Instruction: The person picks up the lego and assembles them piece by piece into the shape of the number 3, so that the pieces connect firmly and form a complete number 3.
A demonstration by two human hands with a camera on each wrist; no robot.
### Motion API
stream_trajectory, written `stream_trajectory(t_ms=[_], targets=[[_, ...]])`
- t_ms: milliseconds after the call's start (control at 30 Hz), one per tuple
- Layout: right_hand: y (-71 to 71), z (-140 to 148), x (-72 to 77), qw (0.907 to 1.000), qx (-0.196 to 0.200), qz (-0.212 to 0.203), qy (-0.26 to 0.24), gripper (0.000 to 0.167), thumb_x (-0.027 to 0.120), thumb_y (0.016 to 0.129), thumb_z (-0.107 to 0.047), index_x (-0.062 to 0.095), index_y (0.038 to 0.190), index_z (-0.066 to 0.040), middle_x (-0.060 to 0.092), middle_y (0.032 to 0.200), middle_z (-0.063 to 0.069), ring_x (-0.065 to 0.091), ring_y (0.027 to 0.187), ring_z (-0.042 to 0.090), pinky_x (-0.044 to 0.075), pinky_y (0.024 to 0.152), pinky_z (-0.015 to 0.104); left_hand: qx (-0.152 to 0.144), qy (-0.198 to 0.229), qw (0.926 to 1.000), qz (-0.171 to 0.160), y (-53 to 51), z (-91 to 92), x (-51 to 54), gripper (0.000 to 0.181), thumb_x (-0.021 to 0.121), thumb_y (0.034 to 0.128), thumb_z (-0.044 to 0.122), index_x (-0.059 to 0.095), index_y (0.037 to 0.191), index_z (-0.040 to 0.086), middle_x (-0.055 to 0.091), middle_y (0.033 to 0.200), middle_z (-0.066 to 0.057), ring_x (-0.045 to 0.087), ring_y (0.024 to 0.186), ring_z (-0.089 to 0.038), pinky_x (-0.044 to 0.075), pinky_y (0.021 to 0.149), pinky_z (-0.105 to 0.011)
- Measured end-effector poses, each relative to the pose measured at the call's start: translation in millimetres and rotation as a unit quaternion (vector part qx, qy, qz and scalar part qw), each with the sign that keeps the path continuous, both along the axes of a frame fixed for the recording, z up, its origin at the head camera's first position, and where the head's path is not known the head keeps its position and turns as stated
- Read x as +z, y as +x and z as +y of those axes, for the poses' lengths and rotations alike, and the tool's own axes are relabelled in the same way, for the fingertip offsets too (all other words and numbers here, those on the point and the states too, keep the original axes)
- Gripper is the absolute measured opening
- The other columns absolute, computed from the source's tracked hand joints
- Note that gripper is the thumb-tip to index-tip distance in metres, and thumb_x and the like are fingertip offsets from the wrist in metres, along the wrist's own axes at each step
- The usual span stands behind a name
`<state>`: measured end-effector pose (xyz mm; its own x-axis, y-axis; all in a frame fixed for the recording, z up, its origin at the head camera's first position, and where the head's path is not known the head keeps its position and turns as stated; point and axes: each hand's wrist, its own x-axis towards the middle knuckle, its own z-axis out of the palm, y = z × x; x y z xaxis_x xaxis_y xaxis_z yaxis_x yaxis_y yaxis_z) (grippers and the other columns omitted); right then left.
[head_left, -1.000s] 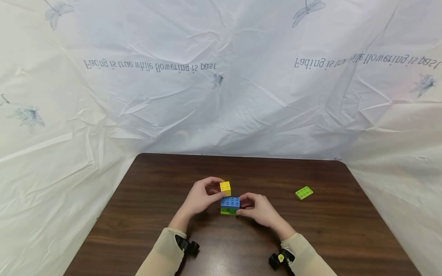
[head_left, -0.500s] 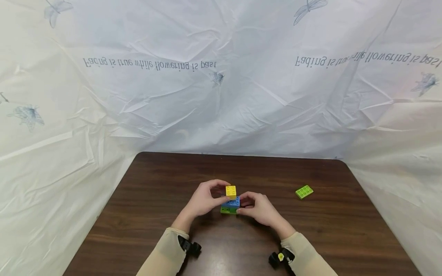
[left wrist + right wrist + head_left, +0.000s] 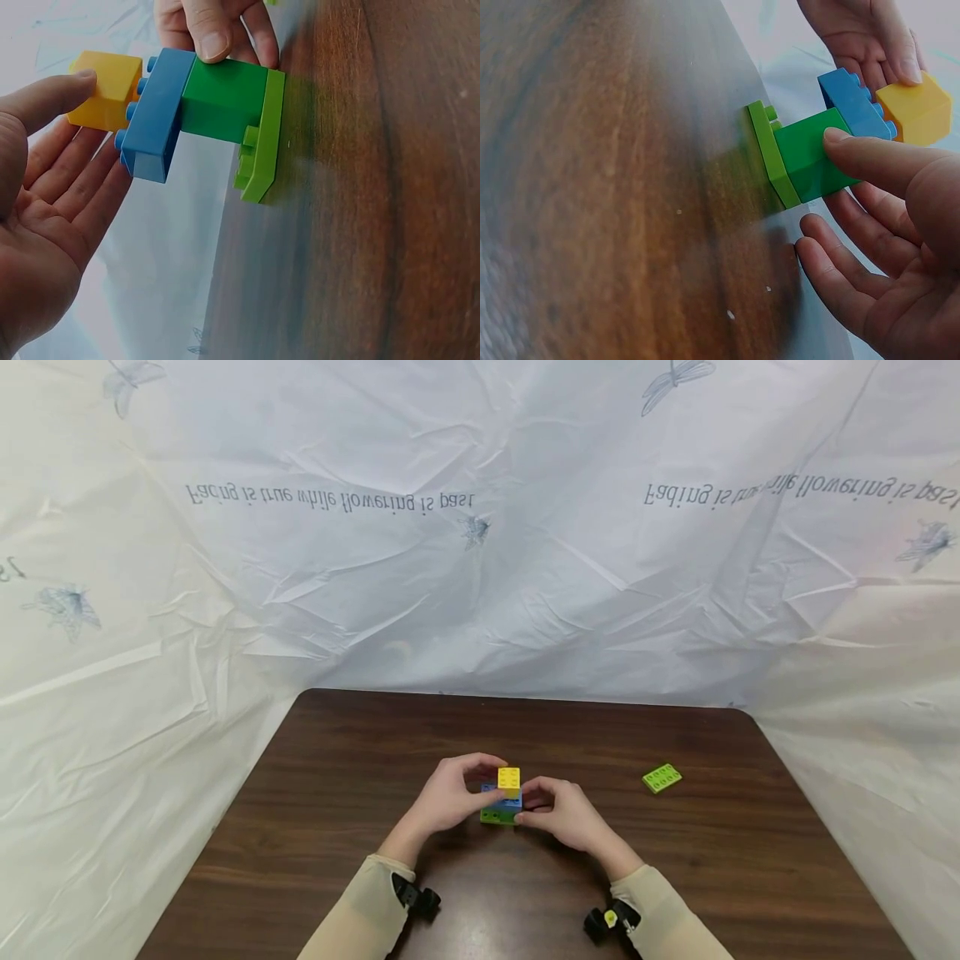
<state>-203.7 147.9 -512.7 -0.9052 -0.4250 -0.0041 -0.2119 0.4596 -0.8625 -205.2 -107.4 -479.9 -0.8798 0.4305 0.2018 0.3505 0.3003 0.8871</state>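
Observation:
My left hand (image 3: 448, 793) pinches a yellow toy building block (image 3: 508, 781) between thumb and fingers. The block is at the right end of a blue brick (image 3: 156, 112); blue studs show beside it, and I cannot tell whether it is seated. Under the blue brick is a dark green brick (image 3: 810, 154), which sits on one end of a light green plate (image 3: 268, 146) on the table. My right hand (image 3: 564, 814) grips the dark green brick from the right, its thumb (image 3: 855, 146) on the near side. Fingers hide part of the stack.
A separate light green studded plate (image 3: 662, 778) lies to the right on the dark wooden table (image 3: 337, 760). Behind the table hangs a white printed sheet (image 3: 420, 610). Both wrists carry small black cameras.
My left hand has moved right and slightly down with the yellow block, from above the blue brick's left part to its right end. The right hand stays on the stack.

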Motion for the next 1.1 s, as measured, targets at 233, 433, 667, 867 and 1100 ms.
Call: stream_trajectory(t_ms=[233, 433, 667, 867, 1100], targets=[[0.2, 0.0, 0.6, 1.0000, 0.005, 0.003, 0.003, 0.033, 0.085, 0.095, -0.025, 0.073, 0.123, -0.010, 0.075, 0.114, 0.002, 0.073, 0.104, 0.019, 0.061, 0.088, 0.037, -0.008, -0.006, 0.9999, 0.004, 0.9, 0.6, -0.5, 0.035, 0.083, 0.0975, 0.024, 0.074, 0.131, 0.020, 0.073, 0.121, 0.007, 0.070, 0.112, -0.016, 0.055, 0.104, -0.046], [0.8, 0.3, 1.9, 0.9999, 0.008, 0.006, 0.004, 0.033, 0.085, 0.096, -0.023, 0.073, 0.123, -0.010, 0.075, 0.114, 0.002, 0.073, 0.105, 0.020, 0.061, 0.088, 0.035, -0.013, -0.008, 0.9999, 0.003, 1.1, 1.5, -2.3, 0.035, 0.083, 0.0978, 0.023, 0.073, 0.131, 0.020, 0.073, 0.123, 0.006, 0.071, 0.114, -0.020, 0.055, 0.103, -0.047], [1.4, 0.4, 2.3, 0.9999, 0.008, 0.005, 0.006, 0.033, 0.085, 0.095, -0.023, 0.073, 0.124, -0.010, 0.074, 0.114, 0.002, 0.073, 0.104, 0.018, 0.061, 0.088, 0.035, -0.016, -0.014, 0.9998, -0.002, 1.7, 2.2, -1.3, 0.036, 0.083, 0.0978, 0.021, 0.073, 0.133, 0.019, 0.072, 0.124, 0.006, 0.071, 0.116, -0.022, 0.056, 0.102, -0.044], [1.1, 0.6, 2.4, 0.9999, 0.008, 0.007, 0.007, 0.033, 0.085, 0.095, -0.023, 0.073, 0.123, -0.010, 0.074, 0.114, 0.002, 0.073, 0.104, 0.018, 0.061, 0.088, 0.035, -0.020, -0.016, 0.9997, 0.003, 1.5, 1.9, -1.1, 0.036, 0.082, 0.0981, 0.022, 0.073, 0.133, 0.018, 0.072, 0.125, 0.005, 0.071, 0.115, -0.022, 0.057, 0.101, -0.043], [1.6, 0.9, 1.8, 0.9999, 0.009, 0.008, 0.005, 0.033, 0.085, 0.096, -0.023, 0.073, 0.124, -0.010, 0.074, 0.114, 0.001, 0.073, 0.105, 0.018, 0.061, 0.088, 0.035, -0.030, -0.013, 0.9994, 0.005, 2.4, 2.9, -0.7, 0.037, 0.083, 0.0974, 0.020, 0.073, 0.133, 0.017, 0.072, 0.125, 0.004, 0.071, 0.114, -0.026, 0.057, 0.100, -0.045]])
